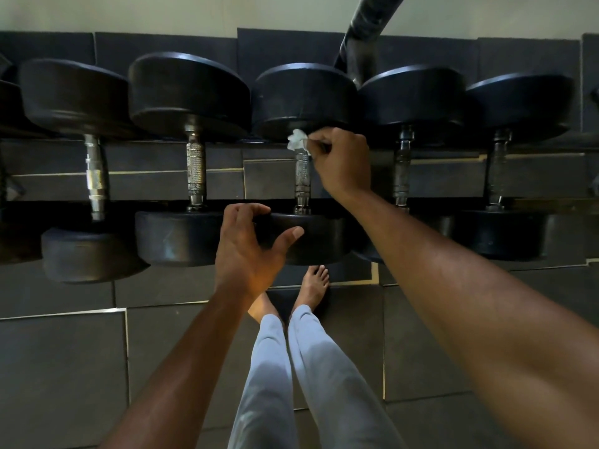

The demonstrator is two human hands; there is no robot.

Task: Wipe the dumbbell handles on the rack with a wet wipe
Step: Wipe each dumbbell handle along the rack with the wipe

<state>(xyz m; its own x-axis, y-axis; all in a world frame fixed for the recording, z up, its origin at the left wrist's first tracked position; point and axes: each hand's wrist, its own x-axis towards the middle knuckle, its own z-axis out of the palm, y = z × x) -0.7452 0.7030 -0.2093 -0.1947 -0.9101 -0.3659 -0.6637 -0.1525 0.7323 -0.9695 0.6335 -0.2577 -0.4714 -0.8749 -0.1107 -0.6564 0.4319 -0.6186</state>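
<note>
Dumbbells sit side by side on the rack (227, 186), and I count five whole ones, with a sliver of another at each edge that I can't make out well. Each lies with its long axis running away from me, one black end toward my feet and the other toward the wall (162, 11).

From the left: the first dumbbell (96, 176) shows a smooth shiny handle, the second dumbbell (196, 170) a rough-cut one. The third dumbbell (303, 176) is the one I'm working on. My left hand (249, 244) rests against its near end, fingers curled over the top edge and thumb spread wide, so it is cupped loosely rather than clamped. My right hand (340, 160) is closed around a crumpled white wipe (296, 140), pinching it against the far end of that handle, right under the far weight; the hand lies just to the right of the bar.

Further right stand the fourth dumbbell (402, 170) and the fifth dumbbell (497, 170), both in shadow. Below, my bare feet (312, 286) stand on dark floor tiles (64, 367).
</note>
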